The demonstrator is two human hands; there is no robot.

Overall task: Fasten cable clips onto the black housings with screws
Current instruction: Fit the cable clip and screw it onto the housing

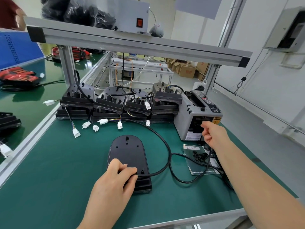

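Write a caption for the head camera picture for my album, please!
Left hand holds a black cable on a black housing while the right hand reaches to the grey tape dispenser.

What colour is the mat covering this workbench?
The mat is dark green, shown best in the head view.

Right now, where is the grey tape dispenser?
Head view, right side: the grey tape dispenser stands beside the stacked black housings, the right hand at its front.

Left hand [118,176] close in, curled round black cable [162,166]; right hand [213,134] ahead, arm extended, fingers half curled.
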